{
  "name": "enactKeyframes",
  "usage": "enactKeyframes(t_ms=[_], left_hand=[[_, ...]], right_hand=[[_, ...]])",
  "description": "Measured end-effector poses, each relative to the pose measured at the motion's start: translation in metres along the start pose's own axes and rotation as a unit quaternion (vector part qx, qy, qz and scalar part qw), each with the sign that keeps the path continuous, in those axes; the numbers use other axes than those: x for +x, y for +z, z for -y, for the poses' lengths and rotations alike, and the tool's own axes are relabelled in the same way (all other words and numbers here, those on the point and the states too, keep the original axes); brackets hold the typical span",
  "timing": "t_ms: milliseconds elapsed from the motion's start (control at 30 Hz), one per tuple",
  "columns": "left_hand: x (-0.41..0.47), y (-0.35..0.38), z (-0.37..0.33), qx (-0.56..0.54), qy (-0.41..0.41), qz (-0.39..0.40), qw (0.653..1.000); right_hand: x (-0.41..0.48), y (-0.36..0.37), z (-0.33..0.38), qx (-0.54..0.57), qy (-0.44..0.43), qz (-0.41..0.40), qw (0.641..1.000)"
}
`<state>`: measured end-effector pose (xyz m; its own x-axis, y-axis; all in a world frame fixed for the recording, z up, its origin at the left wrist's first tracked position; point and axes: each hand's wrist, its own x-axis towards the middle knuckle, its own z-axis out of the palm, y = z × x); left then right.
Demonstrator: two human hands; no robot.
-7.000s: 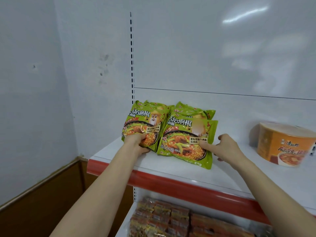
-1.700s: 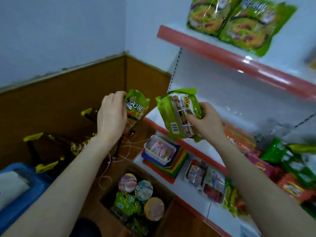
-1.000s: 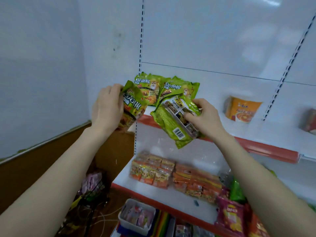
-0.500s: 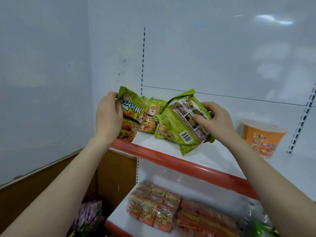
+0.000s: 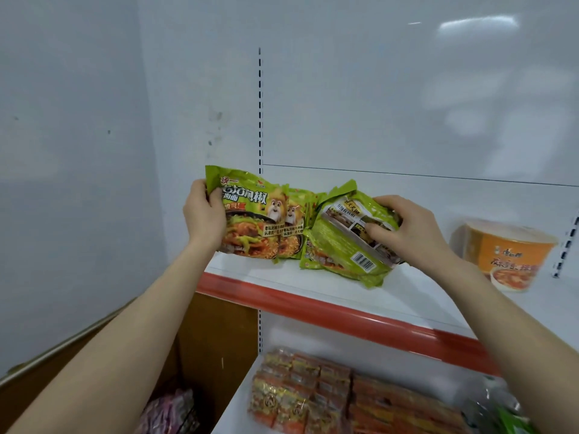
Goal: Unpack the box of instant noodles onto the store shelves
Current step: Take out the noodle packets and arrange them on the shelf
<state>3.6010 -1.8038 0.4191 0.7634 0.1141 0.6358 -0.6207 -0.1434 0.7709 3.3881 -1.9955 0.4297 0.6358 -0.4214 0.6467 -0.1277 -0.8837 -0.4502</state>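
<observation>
Left hand point(image 5: 203, 217) grips face-up green noodle packet point(image 5: 250, 220); right hand point(image 5: 410, 233) grips barcode-side packet point(image 5: 341, 245), apparently touching shelf point(image 5: 313, 306).

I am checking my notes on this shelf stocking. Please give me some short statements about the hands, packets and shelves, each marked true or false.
The left hand holds a green noodle packet, front to the camera. True.
The second packet, in the right hand, also shows its front. False: its back, with a barcode, shows.
An orange bowl stands on the upper shelf, right of both hands. True.
The lower shelf holds nothing. False: orange packets lie there.
</observation>
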Motion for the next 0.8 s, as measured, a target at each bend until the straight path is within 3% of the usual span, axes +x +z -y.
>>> enactKeyframes(t_ms=[233,367,633,800], left_hand=[[0.019,0.036,0.044,-0.082,-0.107,0.074,0.988],[0.022,0.057,0.054,-0.114,-0.158,0.105,0.975],[0.017,0.077,0.076,0.080,-0.099,0.119,0.985],[0.017,0.081,0.075,0.076,-0.132,0.104,0.983]], right_hand=[[-0.002,0.008,0.002,-0.130,-0.040,0.076,0.988],[-0.002,0.009,0.002,-0.146,-0.059,0.088,0.984],[0.011,0.010,-0.010,-0.141,-0.051,0.088,0.985],[0.021,0.010,-0.010,-0.112,-0.042,0.089,0.989]])
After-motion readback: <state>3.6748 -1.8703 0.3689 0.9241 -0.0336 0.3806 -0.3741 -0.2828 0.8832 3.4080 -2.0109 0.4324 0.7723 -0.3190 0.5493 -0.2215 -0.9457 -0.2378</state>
